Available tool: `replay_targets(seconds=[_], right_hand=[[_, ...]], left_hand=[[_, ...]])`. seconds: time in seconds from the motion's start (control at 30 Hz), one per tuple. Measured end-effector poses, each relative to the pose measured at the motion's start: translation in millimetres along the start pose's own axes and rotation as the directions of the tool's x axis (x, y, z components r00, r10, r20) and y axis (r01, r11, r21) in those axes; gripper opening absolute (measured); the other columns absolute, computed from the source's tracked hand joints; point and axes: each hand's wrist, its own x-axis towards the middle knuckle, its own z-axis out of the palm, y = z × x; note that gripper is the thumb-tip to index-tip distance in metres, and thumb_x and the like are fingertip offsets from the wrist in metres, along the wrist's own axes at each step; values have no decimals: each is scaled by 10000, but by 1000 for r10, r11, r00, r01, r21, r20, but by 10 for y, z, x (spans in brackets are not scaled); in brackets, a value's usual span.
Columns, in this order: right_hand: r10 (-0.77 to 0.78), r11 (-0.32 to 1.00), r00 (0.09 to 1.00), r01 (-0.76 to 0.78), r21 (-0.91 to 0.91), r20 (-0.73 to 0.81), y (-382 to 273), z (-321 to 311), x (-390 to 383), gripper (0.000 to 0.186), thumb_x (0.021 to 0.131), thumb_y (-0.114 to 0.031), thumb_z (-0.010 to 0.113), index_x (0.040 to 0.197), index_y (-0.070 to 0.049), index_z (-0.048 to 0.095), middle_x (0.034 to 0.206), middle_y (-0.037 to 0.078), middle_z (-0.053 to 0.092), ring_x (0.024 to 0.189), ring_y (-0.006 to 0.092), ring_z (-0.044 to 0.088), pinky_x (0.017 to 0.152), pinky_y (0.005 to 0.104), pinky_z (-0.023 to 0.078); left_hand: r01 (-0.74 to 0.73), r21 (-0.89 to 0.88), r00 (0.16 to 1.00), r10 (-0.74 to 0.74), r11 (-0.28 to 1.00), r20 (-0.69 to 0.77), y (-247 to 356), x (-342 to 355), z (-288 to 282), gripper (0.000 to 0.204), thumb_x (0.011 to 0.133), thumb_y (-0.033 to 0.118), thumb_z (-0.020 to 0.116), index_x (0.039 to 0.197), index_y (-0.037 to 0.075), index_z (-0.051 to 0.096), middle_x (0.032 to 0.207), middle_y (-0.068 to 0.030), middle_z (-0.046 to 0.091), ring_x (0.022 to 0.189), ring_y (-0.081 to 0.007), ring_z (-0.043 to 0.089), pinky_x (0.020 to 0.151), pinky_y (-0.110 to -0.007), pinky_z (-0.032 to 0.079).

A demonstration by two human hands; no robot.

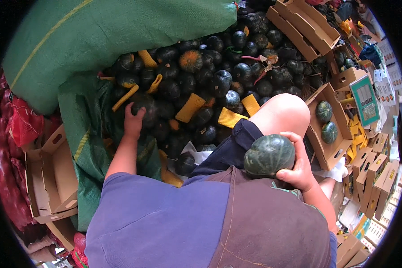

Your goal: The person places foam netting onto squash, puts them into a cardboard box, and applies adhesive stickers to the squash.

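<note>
My right hand [302, 167] is wrapped round a dark green, faintly striped pumpkin [269, 155], held up in front of my body at the right. Reaching into the heap at the left, my left hand [133, 123] curls its fingers against another dark pumpkin [146, 108], which still rests among the others. Around it lie many dark green pumpkins [205, 115], some with orange patches. Yellow foam net sleeves [190, 107] are scattered over the heap. Pink-handled pruning shears [265, 62] lie on the pumpkins farther back.
A green woven sack [120, 31] bulges along the far left. An open cardboard box [329, 145] with two pumpkins stands at right, beside a green-faced scale display [365, 101]. Another cardboard box [60, 178] and red net sacks [11, 165] are at left. My bent knee [283, 111] juts over the heap.
</note>
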Motion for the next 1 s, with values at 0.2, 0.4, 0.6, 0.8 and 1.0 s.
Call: replay_targets(seconds=[0.2,0.4,0.6,0.8,1.0], right_hand=[[18,908,989,44,416,-145,16,-61,-8,758,670,-407,710,1223,-10,376,1131,109,519,1043,209,526,907,335,422],[85,673,964,131,728,-252,-18,-228,-101,450,936,-371,362,1203,-19,446,1143,114,550,1040,235,546,924,379,432],[-69,588,903,381,714,-424,-70,-522,-452,513,948,-426,307,1252,-25,408,1204,102,509,1106,221,490,975,380,376],[-216,570,796,573,589,-565,-21,-876,-760,521,878,-317,535,1280,-49,342,1203,104,472,1113,233,477,979,399,376],[-18,662,626,592,460,-780,574,-1715,-946,498,779,-97,595,1225,-48,378,1112,91,503,1027,208,511,900,375,435]], left_hand=[[555,-809,739,332,193,586,1651,-434,153,586,849,434,402,1263,19,409,1214,-162,507,1086,-281,524,905,-400,443],[748,-645,465,569,156,678,2562,-1015,609,636,791,386,567,1285,51,347,1219,-128,470,1115,-251,480,961,-406,385],[684,-662,382,622,307,684,3003,-1127,831,760,689,243,643,1318,44,265,1276,-178,400,1175,-308,426,989,-449,357],[403,-782,379,690,476,616,3514,-1218,1252,740,680,195,643,1308,21,294,1232,-149,456,1127,-271,478,964,-421,390],[720,-500,221,523,482,823,3680,-1440,1742,671,689,62,623,1284,36,313,1194,-156,480,1093,-310,501,940,-474,415]])
